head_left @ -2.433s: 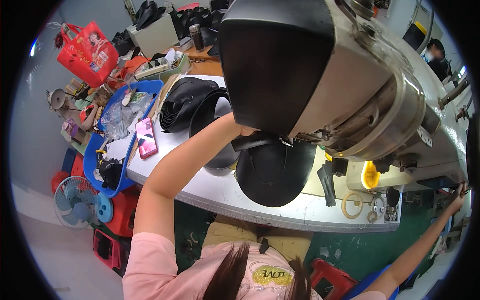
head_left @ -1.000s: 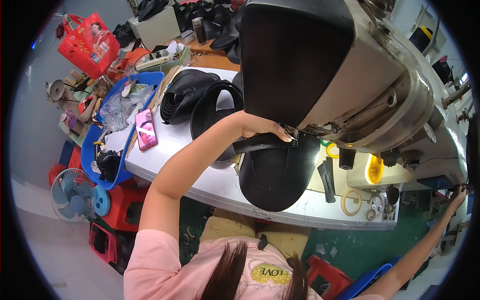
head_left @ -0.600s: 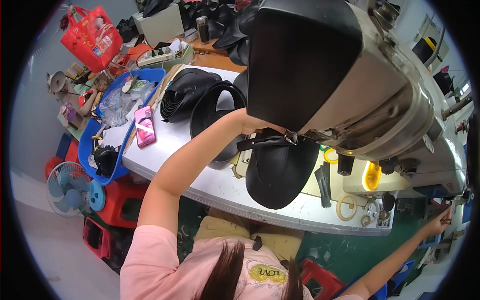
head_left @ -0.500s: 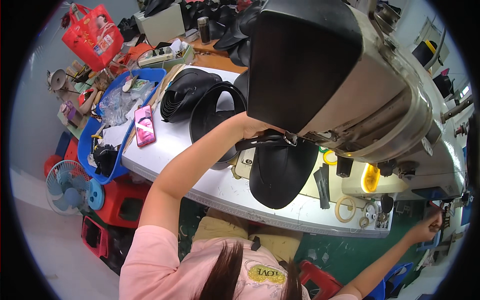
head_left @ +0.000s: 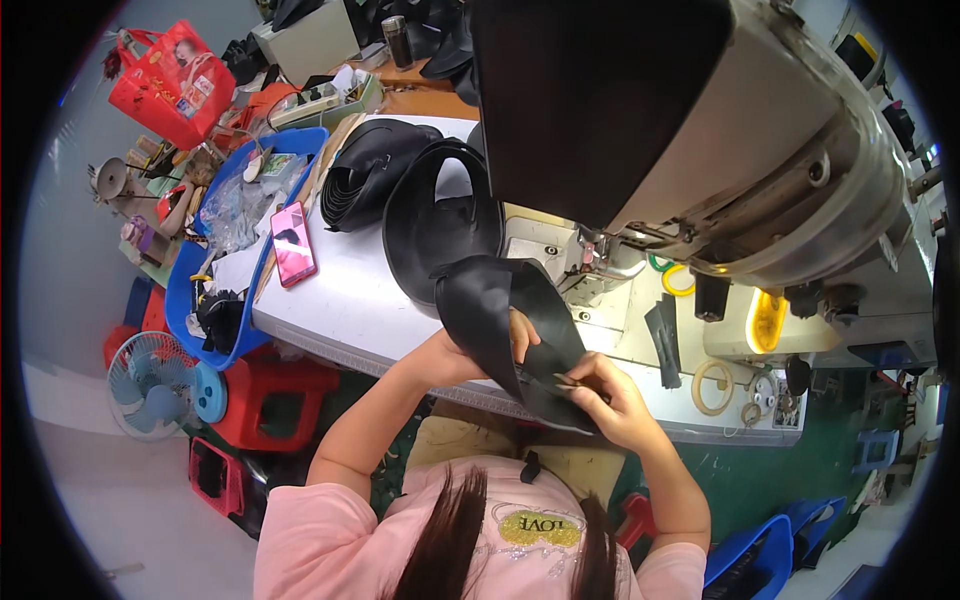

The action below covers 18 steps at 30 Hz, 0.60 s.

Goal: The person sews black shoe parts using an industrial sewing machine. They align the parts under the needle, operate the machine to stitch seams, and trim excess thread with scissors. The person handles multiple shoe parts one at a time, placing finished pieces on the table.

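A sewing machine (head_left: 760,150), pale-bodied with a black front, stands over the white table (head_left: 345,300). At the table's near edge, just above the person's lap, is a curved black piece (head_left: 475,305) — apart from the machine and between both hands. The left hand (head_left: 522,338) curls round it, gripping; the right hand (head_left: 617,402), thumb against fingers, pinches a slim thing (head_left: 567,383) at the piece's lower part — too small to make out.

black piece (head_left: 478,300), pink shirt (head_left: 335,525) with gold patch (head_left: 540,528), red bag (head_left: 160,95), pink phone (head_left: 293,246), white tabletop (head_left: 355,285), green floor (head_left: 700,470)
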Available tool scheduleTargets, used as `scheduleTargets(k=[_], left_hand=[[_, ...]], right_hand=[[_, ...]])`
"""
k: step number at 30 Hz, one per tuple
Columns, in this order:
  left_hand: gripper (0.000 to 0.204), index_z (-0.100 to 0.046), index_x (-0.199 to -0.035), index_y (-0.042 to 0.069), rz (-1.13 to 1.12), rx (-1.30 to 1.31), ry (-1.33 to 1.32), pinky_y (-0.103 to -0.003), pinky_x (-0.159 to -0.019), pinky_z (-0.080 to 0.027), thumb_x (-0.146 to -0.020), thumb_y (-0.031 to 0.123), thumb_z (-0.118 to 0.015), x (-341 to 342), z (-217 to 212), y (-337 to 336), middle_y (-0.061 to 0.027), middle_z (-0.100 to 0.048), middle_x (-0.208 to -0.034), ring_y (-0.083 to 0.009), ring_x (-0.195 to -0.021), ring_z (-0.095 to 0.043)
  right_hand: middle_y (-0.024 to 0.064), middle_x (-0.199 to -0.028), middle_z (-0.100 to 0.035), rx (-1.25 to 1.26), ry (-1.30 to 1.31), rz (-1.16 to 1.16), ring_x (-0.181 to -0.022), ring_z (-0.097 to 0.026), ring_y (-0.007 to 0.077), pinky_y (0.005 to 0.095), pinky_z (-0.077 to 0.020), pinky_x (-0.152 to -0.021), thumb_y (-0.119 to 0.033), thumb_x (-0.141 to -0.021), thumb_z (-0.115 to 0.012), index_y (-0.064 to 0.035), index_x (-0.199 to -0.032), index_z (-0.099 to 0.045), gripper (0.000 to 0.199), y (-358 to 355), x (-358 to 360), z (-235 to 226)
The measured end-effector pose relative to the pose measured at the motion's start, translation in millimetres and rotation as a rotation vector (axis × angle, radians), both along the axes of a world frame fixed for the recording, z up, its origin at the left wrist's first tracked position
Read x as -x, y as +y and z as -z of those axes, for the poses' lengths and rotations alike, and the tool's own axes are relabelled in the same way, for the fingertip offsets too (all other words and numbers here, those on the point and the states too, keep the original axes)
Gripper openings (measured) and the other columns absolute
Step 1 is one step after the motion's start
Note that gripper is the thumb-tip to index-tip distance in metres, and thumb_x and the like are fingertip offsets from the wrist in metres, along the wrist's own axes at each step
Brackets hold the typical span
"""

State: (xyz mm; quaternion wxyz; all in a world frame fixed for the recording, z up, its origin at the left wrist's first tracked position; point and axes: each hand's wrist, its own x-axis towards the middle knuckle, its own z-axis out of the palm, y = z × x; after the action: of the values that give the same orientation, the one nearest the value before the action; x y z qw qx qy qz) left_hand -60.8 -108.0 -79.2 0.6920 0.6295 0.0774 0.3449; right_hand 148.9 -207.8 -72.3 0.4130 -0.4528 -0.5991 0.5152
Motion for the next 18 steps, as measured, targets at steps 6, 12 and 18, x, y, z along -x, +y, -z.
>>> scheduleTargets(k=[6,12,18], left_hand=[[0.013,-0.056,-0.061,0.018,0.020,-0.153,-0.009,-0.043,-0.093,-0.027,-0.071,0.019,-0.063,4.7,-6.1,-4.6,-0.0009,-0.052,-0.076,-0.0228,-0.092,-0.048],[0.009,-0.057,-0.065,0.017,0.001,-0.075,-0.048,-0.045,-0.095,-0.026,-0.072,0.016,-0.062,7.7,-4.1,-6.5,-0.0021,-0.052,-0.079,-0.0230,-0.094,-0.048],[0.039,-0.044,-0.114,0.002,-0.185,0.774,-0.327,-0.040,-0.093,-0.035,-0.076,0.005,-0.054,24.0,-6.3,-25.5,-0.0118,-0.052,-0.109,-0.0243,-0.106,-0.047]], right_hand=[[0.0091,-0.079,-0.050,-0.056,-0.056,-0.119,-0.073,-0.053,0.0163,0.0260,-0.0423,-0.066,-0.007,-0.076,-0.059,0.0017,-0.083,-0.050,0.015,10.3,20.7,-18.5],[0.0083,-0.080,-0.050,-0.251,-0.086,0.065,-0.062,-0.046,0.0139,0.0251,-0.0384,-0.055,-0.005,-0.073,-0.061,0.0027,-0.082,-0.051,0.015,5.7,12.9,-22.0],[0.0068,-0.087,-0.049,-0.490,0.205,0.416,-0.050,-0.034,0.0044,0.0171,-0.0314,-0.049,-0.015,-0.075,-0.061,0.0036,-0.099,-0.051,0.032,-7.1,-31.5,-2.9]])
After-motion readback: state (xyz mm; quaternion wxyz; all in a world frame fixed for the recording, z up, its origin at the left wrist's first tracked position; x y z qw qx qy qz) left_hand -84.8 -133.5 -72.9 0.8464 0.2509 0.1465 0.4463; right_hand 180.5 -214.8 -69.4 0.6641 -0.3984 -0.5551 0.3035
